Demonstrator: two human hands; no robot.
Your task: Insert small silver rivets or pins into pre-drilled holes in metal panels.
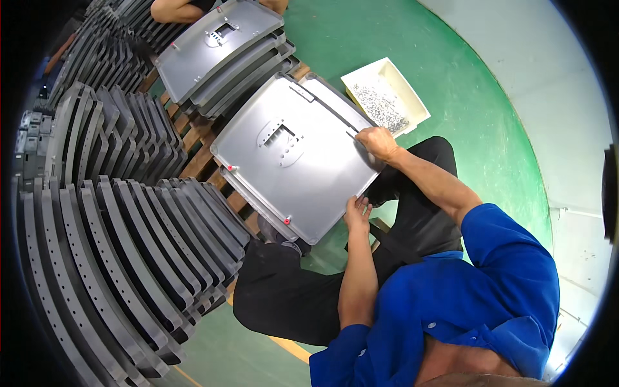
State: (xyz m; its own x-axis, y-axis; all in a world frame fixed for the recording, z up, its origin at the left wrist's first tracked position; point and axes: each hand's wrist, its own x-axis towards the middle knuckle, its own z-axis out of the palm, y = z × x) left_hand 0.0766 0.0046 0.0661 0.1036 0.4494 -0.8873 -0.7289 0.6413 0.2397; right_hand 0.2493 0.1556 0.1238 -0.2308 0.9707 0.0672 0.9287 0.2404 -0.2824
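A grey metal panel (238, 145) lies tilted before me, with a rectangular cutout inside a round pattern of small holes. Two red-tipped fittings stand along its left edge. My right hand (378, 143) is closed over the panel's right edge, its fingertips partly hidden. At the near corner, my left hand (358, 213) grips the rim, thumb side against the metal and some fingers below the edge. Beneath and behind this panel, the edge of another panel (335, 103) shows.
Tall rows of curved grey panels (122, 238) fill the left side. A wooden pallet (196, 138) lies under the stacks. Beyond, a co-worker's arm (177, 11) is by another panel stack (258, 19). A white bin (412, 100) of small metal parts rests on the green floor.
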